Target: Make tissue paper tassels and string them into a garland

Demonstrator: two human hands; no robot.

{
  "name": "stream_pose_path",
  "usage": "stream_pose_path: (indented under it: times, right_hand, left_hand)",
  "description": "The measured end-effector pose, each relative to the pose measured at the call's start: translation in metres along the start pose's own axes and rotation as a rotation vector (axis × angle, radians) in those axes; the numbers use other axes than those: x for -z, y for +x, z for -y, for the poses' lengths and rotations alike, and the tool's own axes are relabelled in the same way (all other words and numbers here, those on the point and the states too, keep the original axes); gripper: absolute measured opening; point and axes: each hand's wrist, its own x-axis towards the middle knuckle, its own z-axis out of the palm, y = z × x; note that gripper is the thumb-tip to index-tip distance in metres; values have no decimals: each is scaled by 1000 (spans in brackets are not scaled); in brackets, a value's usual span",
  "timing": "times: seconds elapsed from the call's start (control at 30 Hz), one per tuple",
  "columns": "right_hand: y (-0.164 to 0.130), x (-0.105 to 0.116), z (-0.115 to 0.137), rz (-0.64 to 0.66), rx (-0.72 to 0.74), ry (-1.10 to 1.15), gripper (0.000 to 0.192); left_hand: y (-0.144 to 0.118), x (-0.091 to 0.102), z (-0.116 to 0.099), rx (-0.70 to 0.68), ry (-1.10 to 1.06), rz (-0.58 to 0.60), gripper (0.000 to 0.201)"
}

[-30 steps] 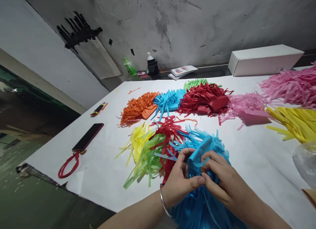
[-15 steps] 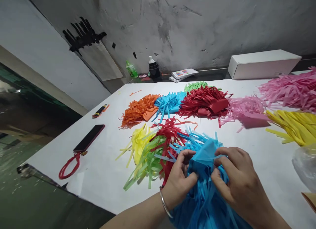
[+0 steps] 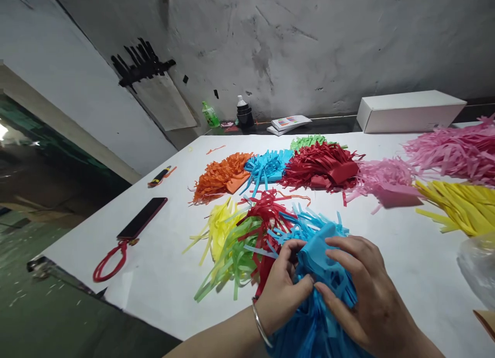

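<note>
left hand [image 3: 284, 288]: grip closed, pinching the blue paper fringe [image 3: 320, 265] from its left side, thumb pressed on the bunched top; bracelet [image 3: 260, 324] on wrist
right hand [image 3: 367, 296]: grip closed over the fringe from the right, fingers spread on top
blue paper fringe: bunched between both grips, strips hanging toward the person, over the desk [image 3: 406, 244] near edge
just left of grip: red, green, yellow strips [image 3: 235, 239], touching the blue
beyond grip: orange, blue, red, pink piles [image 3: 320, 165]
far left of grip: phone [image 3: 142, 218] with red strap

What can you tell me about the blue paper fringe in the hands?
The blue paper fringe looks like thin tissue cut into many narrow strips, bunched at the top. It lies at the near edge of the white table. The left hand and right hand pinch its gathered top; its strips touch red and green ones.
</note>
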Motion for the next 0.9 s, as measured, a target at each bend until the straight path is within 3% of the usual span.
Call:
stream_pose_path:
  times: [0.23, 0.53, 0.63, 0.77, 0.9]
  right_hand:
    - [-3, -7, 3, 65, 36, -117, 54]
    - [-11, -12, -6, -81, 99, -262, 29]
    - [-11, -2, -13, -73, -71, -189, 23]
    - [-6, 8, -19, -11, -436, 41, 21]
    - [-2, 9, -24, 73, -665, 147, 24]
  left_hand:
    - [-3, 2, 11, -122, 221, -13, 49]
    - [-3, 8, 28, -347, 504, 127, 67]
    - [1, 13, 22, -504, 684, 94, 68]
    - [6, 11, 3, -824, 1018, 11, 59]
    - [7, 1, -10, -911, 1209, 39, 28]
